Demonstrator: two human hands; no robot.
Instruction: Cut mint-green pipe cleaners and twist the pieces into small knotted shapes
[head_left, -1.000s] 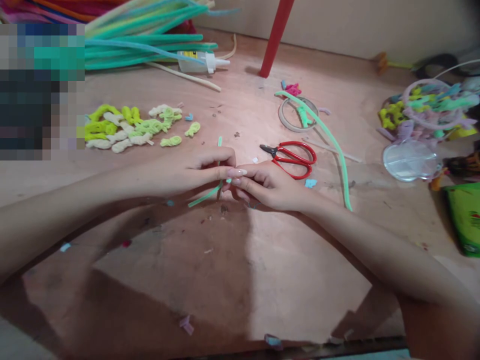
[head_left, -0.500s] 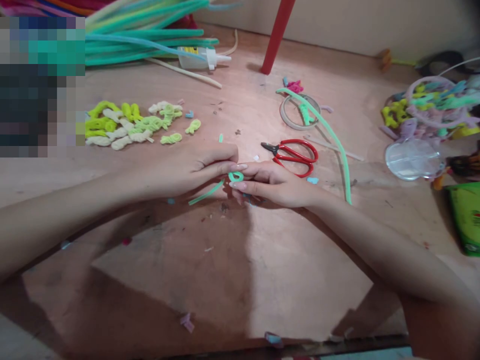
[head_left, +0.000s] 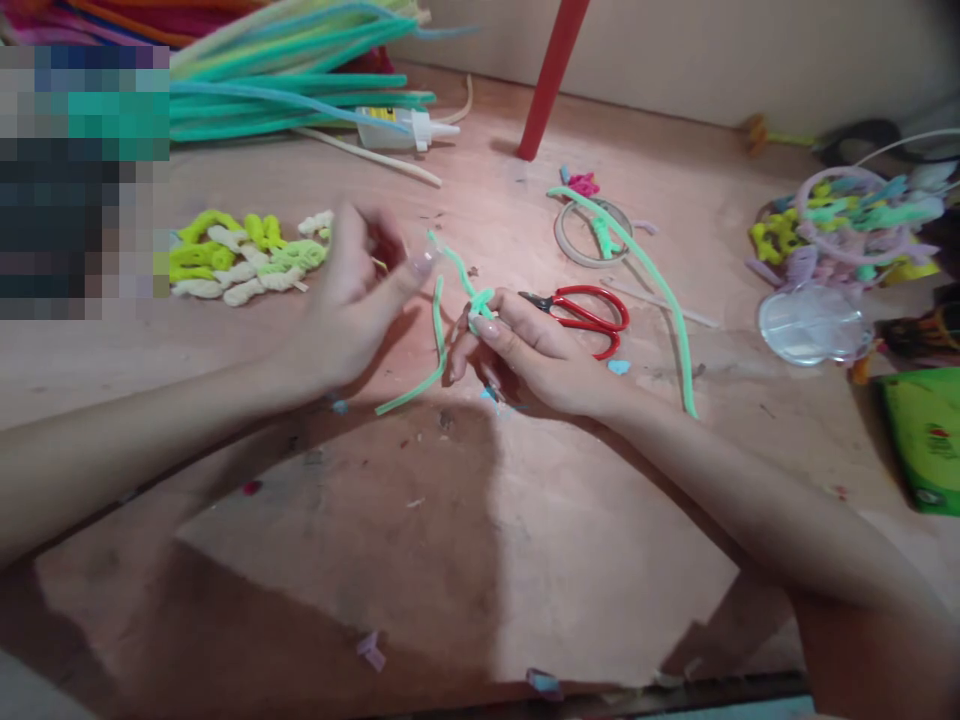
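The right hand (head_left: 544, 350) pinches a looped green stem (head_left: 481, 303); the left hand (head_left: 349, 300), parted wide, is near its far end; red-handled scissors (head_left: 579, 323) lie farther right.

We see soft light pooling brightest on the middle of the pale pinkish-brown wooden table (head_left: 499, 195), while broad dark shadows spread below both bare forearms (head_left: 217, 415). Blur smears the bare left hand (head_left: 349, 305); the right edge looks soft and dim, and pixelation blocks the upper left.
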